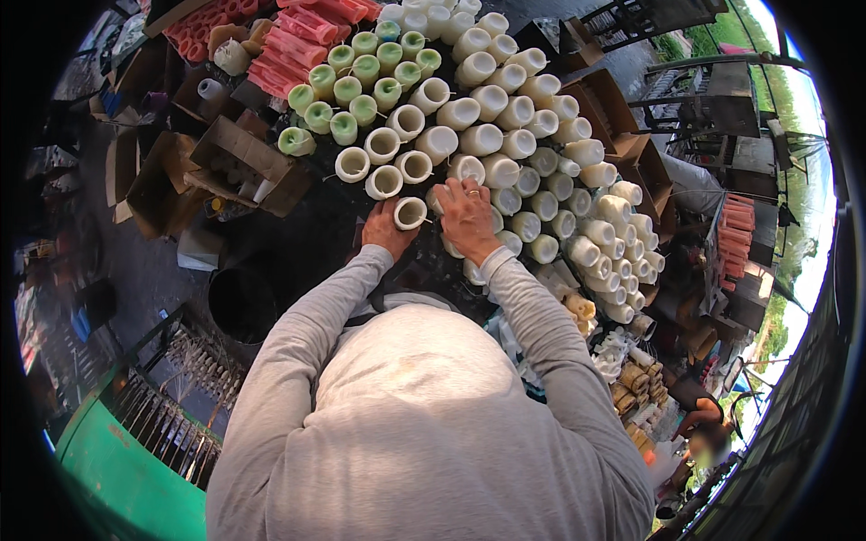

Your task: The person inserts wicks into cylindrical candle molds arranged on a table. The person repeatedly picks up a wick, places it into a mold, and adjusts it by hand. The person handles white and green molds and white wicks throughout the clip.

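Observation:
My left hand (390,230) is closed round the side of a hollow cream candle (410,214), whose open rim faces up and whose wick sticks out to the right. Just right of it, my right hand (467,216), with a ring on one finger, curls over another cream candle (436,200) that it mostly covers. Beyond its fingertips stands a pale candle (466,168). More hollow cream candles (382,144) stand upright ahead of my left hand. Farther off are several pale green candles (365,68) with wicks.
Dense rows of cream candles (516,112) cover the table ahead and to the right. Pink tube-shaped pieces (293,41) are heaped at the far left. Open cardboard boxes (257,149) and a dark round container (242,305) are at left. Another person (704,419) is at the lower right.

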`<state>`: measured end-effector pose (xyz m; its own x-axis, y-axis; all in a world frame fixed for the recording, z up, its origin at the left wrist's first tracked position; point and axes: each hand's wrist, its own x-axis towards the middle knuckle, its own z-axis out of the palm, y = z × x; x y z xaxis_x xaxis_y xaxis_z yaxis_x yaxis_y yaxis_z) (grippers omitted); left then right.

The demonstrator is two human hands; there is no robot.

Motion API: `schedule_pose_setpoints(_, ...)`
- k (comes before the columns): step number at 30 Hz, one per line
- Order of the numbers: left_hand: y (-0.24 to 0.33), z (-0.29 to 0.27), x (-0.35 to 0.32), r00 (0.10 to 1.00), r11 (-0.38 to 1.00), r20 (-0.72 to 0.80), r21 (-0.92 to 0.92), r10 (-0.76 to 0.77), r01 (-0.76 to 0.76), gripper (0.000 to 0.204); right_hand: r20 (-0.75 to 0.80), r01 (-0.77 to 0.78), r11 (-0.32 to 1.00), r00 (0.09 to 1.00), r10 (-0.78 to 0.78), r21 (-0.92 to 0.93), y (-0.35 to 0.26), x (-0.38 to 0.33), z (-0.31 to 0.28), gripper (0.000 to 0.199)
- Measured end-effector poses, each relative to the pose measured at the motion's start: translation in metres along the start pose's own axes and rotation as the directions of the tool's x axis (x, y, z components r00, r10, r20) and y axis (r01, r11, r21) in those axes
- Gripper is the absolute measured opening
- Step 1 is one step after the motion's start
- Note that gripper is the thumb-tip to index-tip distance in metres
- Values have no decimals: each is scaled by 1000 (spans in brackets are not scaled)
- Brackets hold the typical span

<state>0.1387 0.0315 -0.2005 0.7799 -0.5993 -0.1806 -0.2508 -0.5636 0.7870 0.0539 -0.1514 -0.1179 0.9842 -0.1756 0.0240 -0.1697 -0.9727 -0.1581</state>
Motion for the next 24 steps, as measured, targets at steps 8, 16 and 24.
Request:
schedule_pose_setpoints(8, -16, 16, -4, 999, 1000, -42, -13, 24, -24, 72, -76, 59, 980, 996, -45, 189, -22, -13, -29, 56)
schedule_pose_setpoints(16, -28, 33, -3, 984, 992, -157, -83, 84, -97, 71, -291, 169, 933, 954, -74, 317, -41, -8, 0, 9)
schedule_pose_setpoints(24, -26, 33, -2, 994, 995, -53, 24, 95, -94, 82, -393, -50, 804, 853, 343, 593, -36, -75, -12, 16)
